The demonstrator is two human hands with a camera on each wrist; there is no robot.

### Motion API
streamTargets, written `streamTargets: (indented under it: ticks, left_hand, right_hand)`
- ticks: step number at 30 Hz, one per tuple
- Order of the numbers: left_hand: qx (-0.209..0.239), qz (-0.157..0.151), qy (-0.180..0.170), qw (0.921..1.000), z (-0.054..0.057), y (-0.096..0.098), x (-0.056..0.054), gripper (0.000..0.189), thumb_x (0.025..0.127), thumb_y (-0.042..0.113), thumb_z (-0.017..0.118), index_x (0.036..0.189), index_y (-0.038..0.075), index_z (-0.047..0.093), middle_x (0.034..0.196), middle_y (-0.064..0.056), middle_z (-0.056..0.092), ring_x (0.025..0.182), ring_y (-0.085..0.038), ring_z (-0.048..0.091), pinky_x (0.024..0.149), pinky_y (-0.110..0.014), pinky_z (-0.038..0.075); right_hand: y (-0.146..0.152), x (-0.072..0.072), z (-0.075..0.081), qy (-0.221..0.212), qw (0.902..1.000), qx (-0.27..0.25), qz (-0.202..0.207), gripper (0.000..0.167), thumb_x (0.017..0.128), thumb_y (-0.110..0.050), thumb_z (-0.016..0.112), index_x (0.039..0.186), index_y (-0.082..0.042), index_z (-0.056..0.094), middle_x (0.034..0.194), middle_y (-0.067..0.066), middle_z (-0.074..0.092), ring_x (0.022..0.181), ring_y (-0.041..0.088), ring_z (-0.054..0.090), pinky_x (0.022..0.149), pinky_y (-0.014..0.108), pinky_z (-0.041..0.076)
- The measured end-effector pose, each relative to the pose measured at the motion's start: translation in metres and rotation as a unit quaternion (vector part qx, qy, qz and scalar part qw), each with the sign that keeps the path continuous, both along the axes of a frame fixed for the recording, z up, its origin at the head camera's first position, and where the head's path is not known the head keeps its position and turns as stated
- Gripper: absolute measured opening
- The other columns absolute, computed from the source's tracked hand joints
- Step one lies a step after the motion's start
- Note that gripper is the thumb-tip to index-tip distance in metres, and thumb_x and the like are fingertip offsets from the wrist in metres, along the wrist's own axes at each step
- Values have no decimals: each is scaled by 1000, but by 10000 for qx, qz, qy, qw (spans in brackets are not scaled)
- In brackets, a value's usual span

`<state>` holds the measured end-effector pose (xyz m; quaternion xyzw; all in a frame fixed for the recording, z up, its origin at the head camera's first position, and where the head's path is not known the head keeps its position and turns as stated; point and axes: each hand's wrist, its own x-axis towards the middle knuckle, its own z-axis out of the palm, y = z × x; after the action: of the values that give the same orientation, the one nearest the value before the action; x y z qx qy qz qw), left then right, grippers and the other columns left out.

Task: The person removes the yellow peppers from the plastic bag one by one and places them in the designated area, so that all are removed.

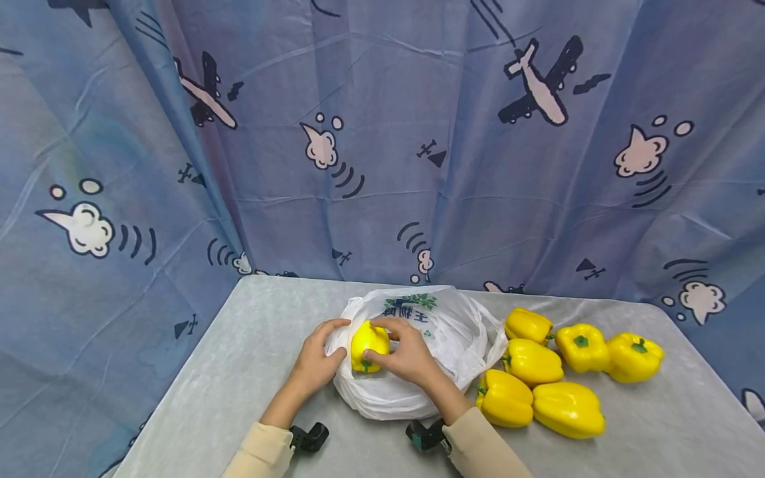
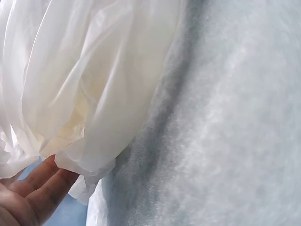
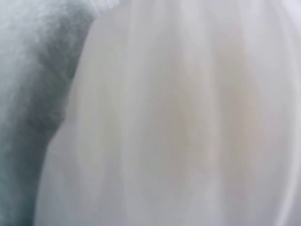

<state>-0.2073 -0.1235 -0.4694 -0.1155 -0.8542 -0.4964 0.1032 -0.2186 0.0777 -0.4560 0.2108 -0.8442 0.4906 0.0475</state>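
Note:
A white plastic bag [image 1: 388, 396] with green and dark print lies mouth-up on the table in the head view. My right hand [image 1: 412, 355] holds a yellow bell pepper [image 1: 368, 340] between thumb and fingers at the left side of the bag's mouth. The pepper's green stem points toward me. Beside it, my left hand [image 1: 317, 362] grips the bag's left rim. In the left wrist view, fingers [image 2: 51, 188] go in behind the edge of the bag [image 2: 127, 61]. Blurred bag plastic [image 3: 164, 117] fills most of the right wrist view, hiding the right hand there.
Several yellow bell peppers [image 1: 568, 409] lie in a loose group on the table right of the bag, the nearest pepper [image 1: 505, 398] close to its side. A grey-white cloth covers the table [image 1: 197, 398]. Behind hangs a blue curtain [image 1: 382, 219] with airplane prints.

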Motion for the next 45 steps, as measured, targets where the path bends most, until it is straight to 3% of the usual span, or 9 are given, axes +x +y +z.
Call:
streamTargets:
  ticks: [11,21,31,41,45]
  left_hand:
    - [-181,-11,426,9989,-3,1,0,47,76,0,58,121,11,62,127,-13,61,123,-35,54,101,-53,44]
    - [-41,-25,-38,10000,1,2,0,48,79,-1,59,124,14,61,132,-10,58,129,-31,50,109,-51,39]
    - [-10,-19,25,10000,3,3,1,47,79,-2,58,123,13,62,130,-10,60,128,-31,51,108,-51,39]
    - [-62,17,27,10000,1,4,1,47,79,-2,59,123,13,62,130,-9,60,128,-31,51,109,-50,39]
    - [-1,20,67,10000,2,4,1,47,77,-3,59,122,13,62,128,-9,61,126,-30,53,108,-49,40]
  right_hand:
    - [-2,0,-5,-169,9998,60,-63,55,74,-26,80,122,-6,64,123,11,63,115,27,59,93,48,52]
    - [-3,-1,-8,-166,9996,51,-230,49,74,-23,79,119,-8,65,119,10,63,110,25,59,90,45,53]
    - [-1,0,-8,-126,9990,-39,-438,47,74,-22,79,117,-8,66,119,11,62,111,27,58,89,46,54]
    - [7,8,6,-225,9978,-135,-606,45,74,-22,78,117,-14,67,123,12,60,110,30,59,90,48,53]
    - [12,13,12,-128,9979,-160,-616,44,74,-22,78,116,-16,67,123,10,60,103,32,63,81,39,58]
